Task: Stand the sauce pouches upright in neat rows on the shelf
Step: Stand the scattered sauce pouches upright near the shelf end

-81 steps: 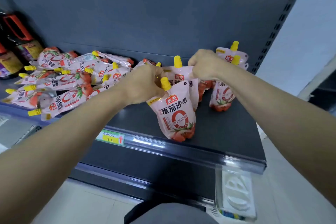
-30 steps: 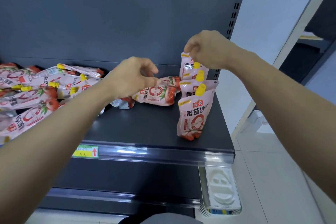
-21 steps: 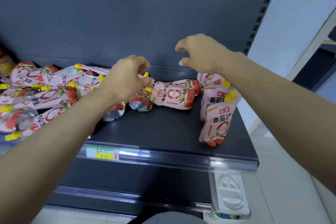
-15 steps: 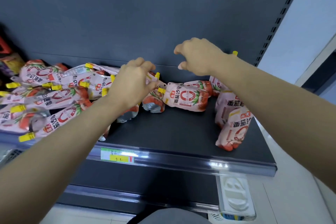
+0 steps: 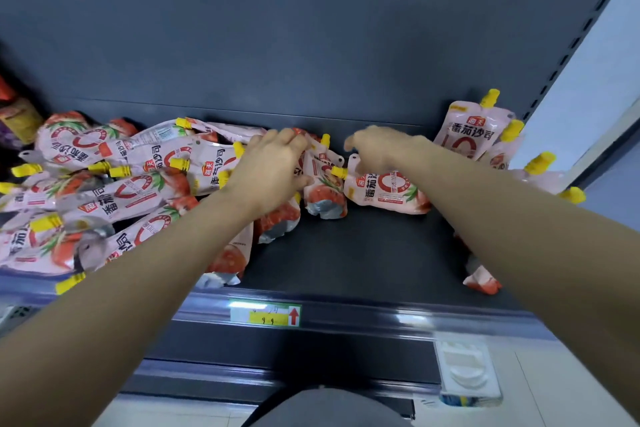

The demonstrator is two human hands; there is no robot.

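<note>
So the left hand has its grip clamped on the top of a half-standing pouch mid-shelf. The right hand is curled over a flat pouch at its 3 o'clock, can't tell if that grip's got it. There's a messy pile at 9 o'clock, with standing pouches at 2 o'clock.

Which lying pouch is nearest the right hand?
The lone pouch lying flat directly below the right hand, its yellow cap pointing left, right of the big heap.
</note>
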